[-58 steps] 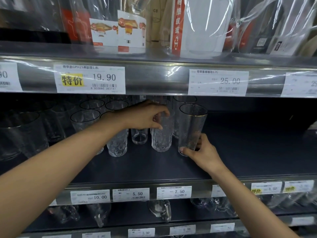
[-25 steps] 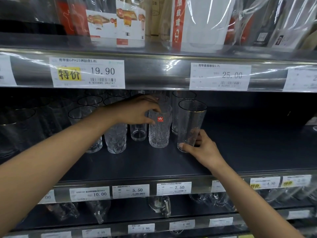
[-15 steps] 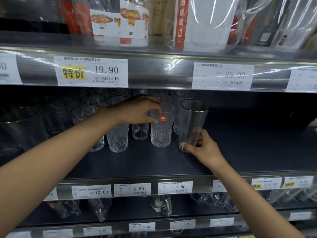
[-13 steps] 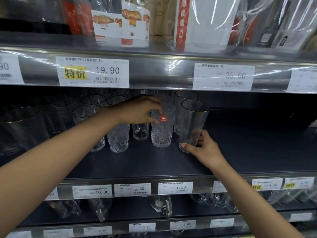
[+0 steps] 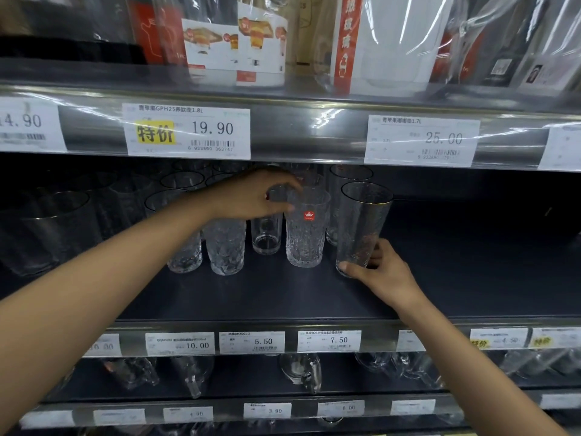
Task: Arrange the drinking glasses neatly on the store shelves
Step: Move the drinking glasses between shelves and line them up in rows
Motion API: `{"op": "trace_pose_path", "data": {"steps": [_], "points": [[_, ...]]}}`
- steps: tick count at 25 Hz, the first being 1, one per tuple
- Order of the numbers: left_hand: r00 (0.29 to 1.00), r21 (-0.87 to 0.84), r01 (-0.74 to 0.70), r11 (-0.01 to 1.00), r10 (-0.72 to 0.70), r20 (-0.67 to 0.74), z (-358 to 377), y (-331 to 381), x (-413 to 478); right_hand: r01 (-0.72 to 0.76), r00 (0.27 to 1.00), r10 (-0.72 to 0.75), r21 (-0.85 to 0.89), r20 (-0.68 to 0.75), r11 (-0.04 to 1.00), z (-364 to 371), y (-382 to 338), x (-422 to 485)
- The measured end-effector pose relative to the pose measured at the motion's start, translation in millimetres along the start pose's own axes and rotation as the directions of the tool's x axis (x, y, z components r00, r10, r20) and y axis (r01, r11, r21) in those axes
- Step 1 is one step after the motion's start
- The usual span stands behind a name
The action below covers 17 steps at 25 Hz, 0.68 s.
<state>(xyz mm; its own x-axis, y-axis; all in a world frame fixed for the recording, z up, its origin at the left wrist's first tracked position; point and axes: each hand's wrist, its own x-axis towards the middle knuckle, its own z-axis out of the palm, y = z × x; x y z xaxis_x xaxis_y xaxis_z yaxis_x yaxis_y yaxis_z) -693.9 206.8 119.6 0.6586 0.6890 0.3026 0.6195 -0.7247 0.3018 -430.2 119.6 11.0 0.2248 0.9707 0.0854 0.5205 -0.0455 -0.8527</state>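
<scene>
Middle shelf (image 5: 314, 297), dark deck. Left: two cut-pattern glasses (image 5: 224, 247), upright, side by side. Left hand (image 5: 254, 199) reaches in above them, fingers curled over the rim of the red-sticker glass (image 5: 306, 240), which stands on the deck. Just beside it, to the right: gold-rimmed glass (image 5: 361, 225), its base pinched between thumb and fingers of the right hand (image 5: 383, 275)

Two hands of yours: left hand (image 5: 251, 196), right hand (image 5: 382, 275). Near: three textured glasses (image 5: 224, 247), one small plain glass (image 5: 266, 236), two tall glasses (image 5: 361, 228). Far left, perhaps eight dim glasses (image 5: 182, 180).
</scene>
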Motion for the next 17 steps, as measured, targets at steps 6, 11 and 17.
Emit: {"op": "trace_pose_path", "data": {"steps": [6,11,17], "points": [[0.981,-0.029,0.194,0.981,-0.194,-0.018,-50,-41,-49,0.077,0.956,-0.156,-0.302,-0.249,0.95,-1,-25,-50],[0.973,0.053,0.232,0.971,-0.232,0.002,-71,-44,-82,0.422,0.877,-0.463,-0.257,-0.126,0.869,18,-95,-68],[0.986,0.051,0.154,0.987,-0.157,0.053,-49,-48,-104,0.498,0.858,-0.479,-0.538,0.188,0.68,37,-175,-9]]}}
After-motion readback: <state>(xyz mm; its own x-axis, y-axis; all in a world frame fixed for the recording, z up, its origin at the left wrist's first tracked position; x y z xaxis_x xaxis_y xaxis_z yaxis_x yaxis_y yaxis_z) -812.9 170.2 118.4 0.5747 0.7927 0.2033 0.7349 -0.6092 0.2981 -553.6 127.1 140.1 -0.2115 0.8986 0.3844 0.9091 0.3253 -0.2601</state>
